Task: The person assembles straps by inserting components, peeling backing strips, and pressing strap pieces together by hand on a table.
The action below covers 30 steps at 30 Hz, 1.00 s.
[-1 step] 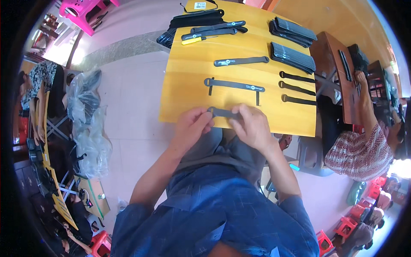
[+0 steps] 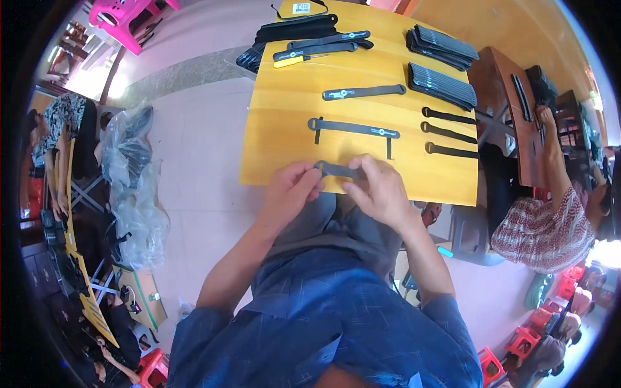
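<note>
At the near edge of the yellow table, a dark strap [image 2: 337,171] with a ring at its left end is stretched between my hands. My left hand [image 2: 293,185] pinches it beside the ring. The fingers of my right hand [image 2: 380,191] are closed on its other end, hiding that part. Just beyond lies a longer printed strap [image 2: 356,128], with narrow black pieces at both its ends. Farther off, another printed strap [image 2: 364,92] lies with its ring to the right. Three black ring-ended straps [image 2: 451,133] lie in a row on the right.
The yellow table [image 2: 284,152] also bears two stacks of dark straps [image 2: 442,86] at the far right. At the far left are a yellow-handled screwdriver [image 2: 288,62] and a pile of black straps [image 2: 296,30]. A person in a patterned top [image 2: 543,229] sits at the right.
</note>
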Motion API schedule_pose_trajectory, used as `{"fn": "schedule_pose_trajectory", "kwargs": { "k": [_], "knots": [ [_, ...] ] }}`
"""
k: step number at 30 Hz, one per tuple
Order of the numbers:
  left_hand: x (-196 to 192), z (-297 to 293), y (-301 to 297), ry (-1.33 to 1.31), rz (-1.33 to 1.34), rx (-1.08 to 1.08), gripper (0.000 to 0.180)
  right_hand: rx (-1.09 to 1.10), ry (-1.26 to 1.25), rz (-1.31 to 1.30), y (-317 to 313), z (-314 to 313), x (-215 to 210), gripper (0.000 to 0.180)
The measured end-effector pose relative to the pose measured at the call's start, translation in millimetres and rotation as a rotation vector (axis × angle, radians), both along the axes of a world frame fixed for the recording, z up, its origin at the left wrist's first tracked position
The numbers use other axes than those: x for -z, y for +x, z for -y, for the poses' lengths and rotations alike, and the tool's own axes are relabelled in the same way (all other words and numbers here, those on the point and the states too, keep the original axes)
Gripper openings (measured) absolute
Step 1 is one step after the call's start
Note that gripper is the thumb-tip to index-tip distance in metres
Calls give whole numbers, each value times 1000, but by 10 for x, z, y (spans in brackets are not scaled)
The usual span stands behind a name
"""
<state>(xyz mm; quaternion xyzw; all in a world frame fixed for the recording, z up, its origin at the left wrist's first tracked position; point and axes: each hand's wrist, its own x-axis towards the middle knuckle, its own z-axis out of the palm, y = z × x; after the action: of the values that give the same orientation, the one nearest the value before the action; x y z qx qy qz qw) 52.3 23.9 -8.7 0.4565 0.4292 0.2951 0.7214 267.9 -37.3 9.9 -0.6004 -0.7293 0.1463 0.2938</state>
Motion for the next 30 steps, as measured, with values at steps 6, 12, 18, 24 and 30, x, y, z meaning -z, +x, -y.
{"fn": "schedule_pose_trajectory", "kwargs": {
  "k": [6,12,18,24,30],
  "knots": [
    [55,-6,102,57,-26,16,16,3,-131,-355,-2,-124,71,23],
    [174,-158,13,217,-128,11,14,-43,-198,-345,4,-309,42,15],
    [143,-400,5,447,-297,3,14,-50,-184,-261,0,-463,-30,14],
    [181,-671,-4,439,-377,-67,15,-13,-191,-127,374,-527,-63,19],
    [136,-856,44,527,-511,-24,18,248,-344,-370,765,-441,57,15]
  ]
}}
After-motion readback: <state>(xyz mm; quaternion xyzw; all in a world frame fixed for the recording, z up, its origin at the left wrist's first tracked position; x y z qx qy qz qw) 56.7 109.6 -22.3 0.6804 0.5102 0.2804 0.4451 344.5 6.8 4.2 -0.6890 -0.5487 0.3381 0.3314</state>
